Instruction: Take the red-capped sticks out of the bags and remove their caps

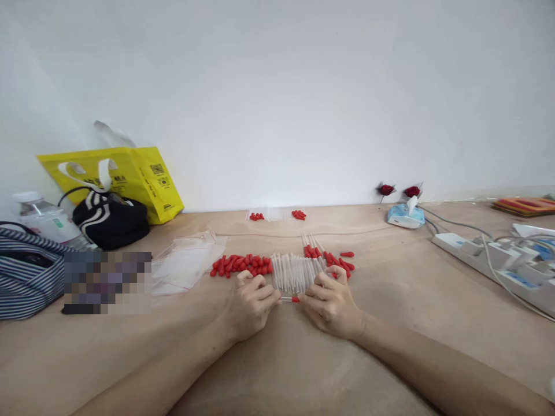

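Note:
Between my two hands is a thin clear dropper tube (286, 299) with a red rubber bulb (295, 299) at its right end. My left hand (255, 300) is closed, pinching the tube's left end. My right hand (332, 303) is closed too, its fingertips on the bulb. Just beyond them lies a row of clear tubes (292, 271), side by side. Left of that row is a heap of red bulbs (236, 264). More red bulbs (342, 264) lie to the right, where several droppers (310, 244) have bulbs at their near ends.
Clear zip bags (184, 263) lie at the left, near a yellow bag (160, 190), a black pouch (113, 222), a bottle (47, 219) and a striped bag (28, 277). Against the wall sits another bagged set (277, 214). Tissues (405, 216) and a power strip (485, 263) are right.

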Motion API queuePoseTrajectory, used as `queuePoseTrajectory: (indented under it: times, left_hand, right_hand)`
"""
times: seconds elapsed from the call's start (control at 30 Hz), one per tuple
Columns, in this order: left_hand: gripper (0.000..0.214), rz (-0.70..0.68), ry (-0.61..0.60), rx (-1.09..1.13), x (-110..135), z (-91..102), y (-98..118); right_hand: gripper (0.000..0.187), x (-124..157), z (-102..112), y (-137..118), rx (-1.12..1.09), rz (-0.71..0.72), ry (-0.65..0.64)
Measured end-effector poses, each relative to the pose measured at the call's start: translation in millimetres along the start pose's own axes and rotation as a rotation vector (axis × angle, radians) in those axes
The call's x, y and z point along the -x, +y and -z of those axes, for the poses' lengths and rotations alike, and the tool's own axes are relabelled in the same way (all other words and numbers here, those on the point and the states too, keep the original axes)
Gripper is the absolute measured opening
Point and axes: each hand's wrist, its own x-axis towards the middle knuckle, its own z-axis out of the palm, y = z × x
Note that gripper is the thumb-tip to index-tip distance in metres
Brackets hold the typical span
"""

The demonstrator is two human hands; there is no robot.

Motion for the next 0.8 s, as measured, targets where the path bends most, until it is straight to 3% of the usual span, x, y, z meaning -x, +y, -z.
queuePoseTrajectory:
  times: [0.27,0.33,0.43,0.53,0.6,0.8]
  left_hand:
    - [0.020,0.051,0.010,0.060,3.1,1.4,-2.2]
    - [0.020,0.122,0.007,0.065,4.9,3.2,-7.7]
    - [0.022,0.279,-0.020,0.096,3.2,2.6,-15.4]
    - [0.025,0.428,-0.115,0.230,-9.3,-2.3,-15.4]
    - [0.024,0.535,-0.205,0.343,-24.1,-5.6,-10.4]
    - [0.034,0.768,-0.495,0.524,-83.2,-15.5,8.0]
  right_hand:
    - [0.013,2.9,2.3,9.2,0.001,0.004,0.054]
    - [0.013,3.9,4.2,24.9,0.013,-0.093,0.101]
    - [0.012,6.5,5.2,57.9,0.051,-0.433,0.141]
    - [0.017,11.3,3.9,88.5,0.098,-0.759,0.026]
    - [0.020,15.5,3.0,102.7,0.089,-0.896,-0.087]
    - [0.023,24.4,-0.3,123.0,-0.110,-0.996,-0.344]
